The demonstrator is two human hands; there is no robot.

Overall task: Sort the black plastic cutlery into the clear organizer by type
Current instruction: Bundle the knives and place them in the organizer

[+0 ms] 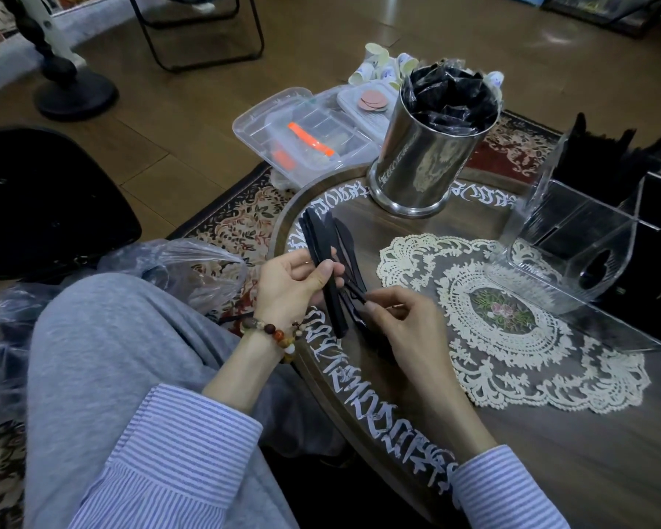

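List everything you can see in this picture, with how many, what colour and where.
cutlery: a handful, black, held over the table's left edge
organizer: one, clear, right side of table, black cutlery inside
metal can: one, silver, far side of table, black packets inside
doily: one, cream lace, table centre
table: one, dark wood, white lettering round the rim
plastic boxes: two, clear, on the floor behind
plastic bag: one, clear, beside the knee
left hand: grips the cutlery
right hand: pinches one piece
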